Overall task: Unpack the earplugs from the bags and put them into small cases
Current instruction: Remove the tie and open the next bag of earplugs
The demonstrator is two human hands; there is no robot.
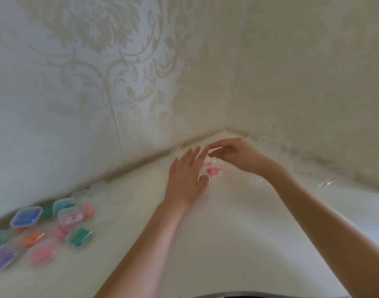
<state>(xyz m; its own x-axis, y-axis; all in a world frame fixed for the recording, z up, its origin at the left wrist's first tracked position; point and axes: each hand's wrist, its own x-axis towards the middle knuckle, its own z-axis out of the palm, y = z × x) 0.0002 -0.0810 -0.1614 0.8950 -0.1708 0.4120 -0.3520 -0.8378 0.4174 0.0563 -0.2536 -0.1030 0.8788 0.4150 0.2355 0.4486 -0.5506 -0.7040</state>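
Observation:
A clear bag with pink earplugs [212,168] lies on the white table near the wall corner. My left hand [187,179] hovers over it with fingers stretched out and holds nothing. My right hand [233,152] reaches in from the right just above the bag, fingers nearly straight, tips close to the left fingertips. Whether either hand touches the bag is unclear. At the far left stand several small clear cases: one with blue earplugs [26,217], one with pink [69,216], one with green [79,237], one with purple [2,258].
More clear bags with red seal strips lie at the right, one empty bag [328,182] near the wall. Bags with orange earplugs [31,238] sit among the cases. Patterned walls close the table at the back and right. The table's front edge [227,294] is at the bottom.

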